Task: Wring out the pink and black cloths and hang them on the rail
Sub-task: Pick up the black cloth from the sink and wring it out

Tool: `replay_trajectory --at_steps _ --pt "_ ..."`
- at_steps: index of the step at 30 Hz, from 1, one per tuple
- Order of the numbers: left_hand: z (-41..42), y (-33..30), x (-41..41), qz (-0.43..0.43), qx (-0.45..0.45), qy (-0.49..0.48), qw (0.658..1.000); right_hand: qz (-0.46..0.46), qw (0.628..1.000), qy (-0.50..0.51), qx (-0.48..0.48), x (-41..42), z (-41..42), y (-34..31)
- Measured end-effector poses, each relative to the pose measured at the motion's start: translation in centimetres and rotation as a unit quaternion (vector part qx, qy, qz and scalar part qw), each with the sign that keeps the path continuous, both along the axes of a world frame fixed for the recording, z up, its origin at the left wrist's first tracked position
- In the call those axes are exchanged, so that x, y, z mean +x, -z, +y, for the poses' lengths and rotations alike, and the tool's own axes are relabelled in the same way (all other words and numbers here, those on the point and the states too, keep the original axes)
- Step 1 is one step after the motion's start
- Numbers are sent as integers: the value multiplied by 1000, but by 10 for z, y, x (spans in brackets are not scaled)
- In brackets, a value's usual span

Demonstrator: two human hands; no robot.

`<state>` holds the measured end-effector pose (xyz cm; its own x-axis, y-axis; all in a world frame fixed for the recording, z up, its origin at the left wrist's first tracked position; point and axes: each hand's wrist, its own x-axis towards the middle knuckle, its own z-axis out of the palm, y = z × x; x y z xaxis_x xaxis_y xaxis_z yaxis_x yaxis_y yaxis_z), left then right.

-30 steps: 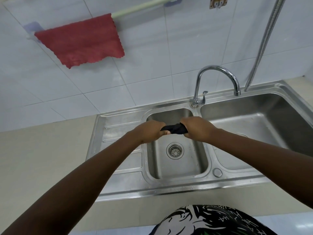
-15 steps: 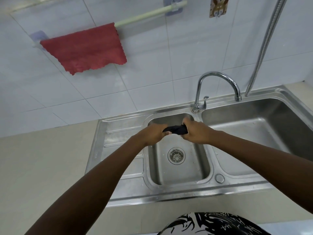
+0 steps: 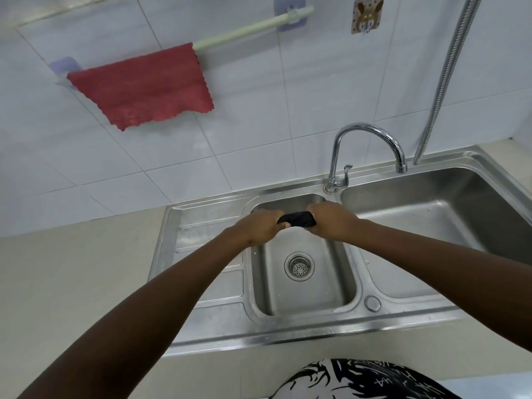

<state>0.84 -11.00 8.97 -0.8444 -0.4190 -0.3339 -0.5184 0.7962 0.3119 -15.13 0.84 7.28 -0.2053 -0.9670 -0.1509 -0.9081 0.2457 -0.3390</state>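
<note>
A twisted black cloth (image 3: 298, 219) is stretched between my two fists above the small middle basin of the steel sink (image 3: 207, 326). My left hand (image 3: 260, 227) grips its left end and my right hand (image 3: 331, 221) grips its right end. Most of the cloth is hidden inside the fists. The pink cloth (image 3: 142, 86) hangs spread over the left part of the pale green rail (image 3: 247, 31) on the tiled wall, up and to the left of my hands.
A chrome tap (image 3: 365, 151) curves behind the basins, its spout over the large right basin (image 3: 449, 208). A metal hose (image 3: 447, 70) runs down the wall at right. A drain strainer (image 3: 299, 266) sits below my hands. Beige counter lies at left.
My hands stay clenched on the black cloth and have shifted slightly farther over the basin. The view has tilted up, showing more of the rail and its right bracket.
</note>
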Motion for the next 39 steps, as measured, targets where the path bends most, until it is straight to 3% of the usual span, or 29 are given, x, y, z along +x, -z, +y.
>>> replay_trajectory --at_steps 2,6,15,19,21,24,27,29,32,36,39 --pt "8 0 1 11 -86 11 996 15 1000 8 9 0 -1 -2" --pt "9 3 8 50 -204 35 977 -92 994 31 58 5 -6 -4" --pt "8 15 17 158 -245 44 956 -340 930 88 112 14 -1 -16" --pt "7 26 18 179 -239 42 953 -383 909 105 127 20 2 -11" --pt "6 28 19 171 -234 44 956 -363 919 101 112 21 3 -7" --pt "5 30 18 136 -149 4 979 -274 957 31 90 18 7 -6" --pt "6 32 22 131 47 -69 988 -293 947 -19 128 13 16 -12" --pt "9 31 28 148 165 -113 968 -301 943 -15 140 13 22 -12" --pt "14 28 38 171 262 -179 933 -279 957 -7 85 16 26 2" --pt "22 25 51 208 352 -217 886 -318 945 68 -39 17 28 18" --pt "27 24 60 193 357 -206 890 -374 910 140 -110 16 31 21"
